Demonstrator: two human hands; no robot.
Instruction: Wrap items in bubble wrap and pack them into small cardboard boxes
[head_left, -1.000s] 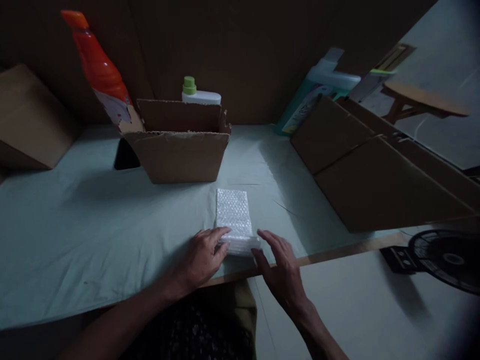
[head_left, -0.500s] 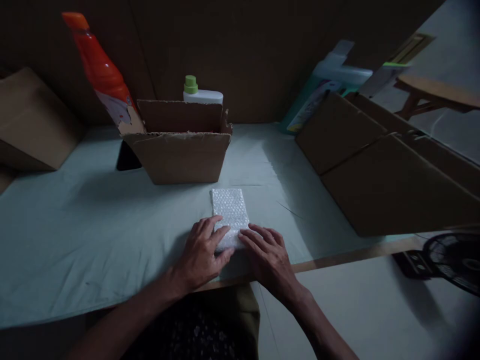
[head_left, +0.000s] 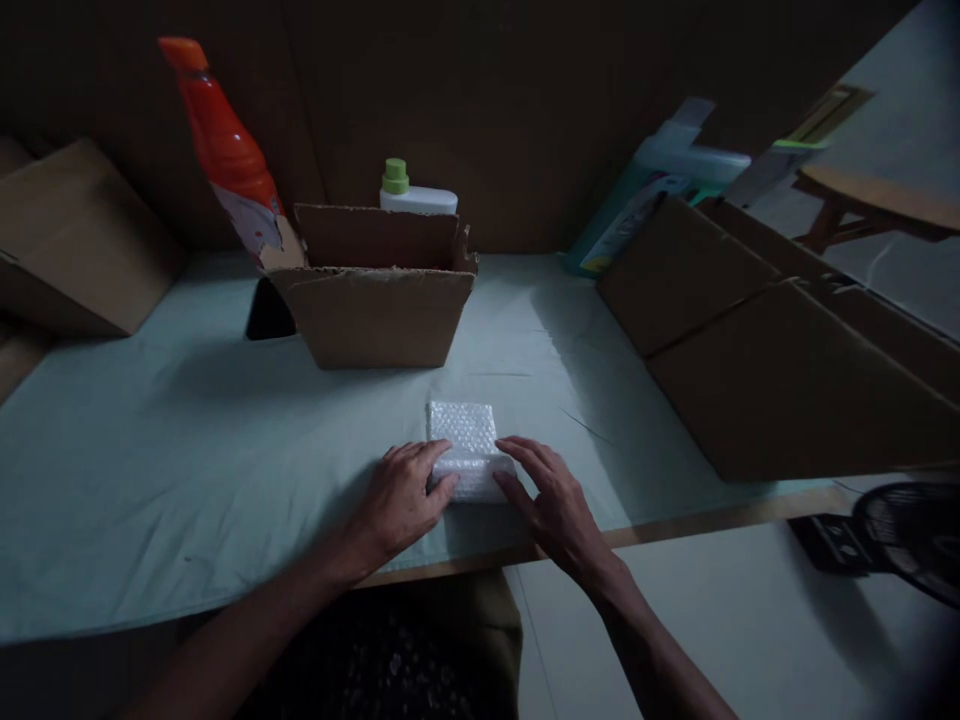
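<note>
A small white bubble-wrap bundle (head_left: 465,440) lies on the pale green table cover (head_left: 172,450) near the front edge. My left hand (head_left: 401,495) grips its near left side with curled fingers. My right hand (head_left: 551,495) presses on its near right side, fingers bent over the folded edge. The bundle looks rolled up from the near end, shorter than the flat sheet it was. An open cardboard box (head_left: 375,290) stands just behind it.
An orange bottle (head_left: 225,150) leans at the box's left; a white bottle with a green cap (head_left: 409,190) stands behind it. Cardboard boxes sit at far left (head_left: 75,240) and right (head_left: 765,340). A teal jug (head_left: 652,190) leans at the back; a black fan (head_left: 900,530) is on the floor at right.
Both hands closed in on the bubble wrap's near end and rolled it away from me, so the sheet is now shorter and thicker.
</note>
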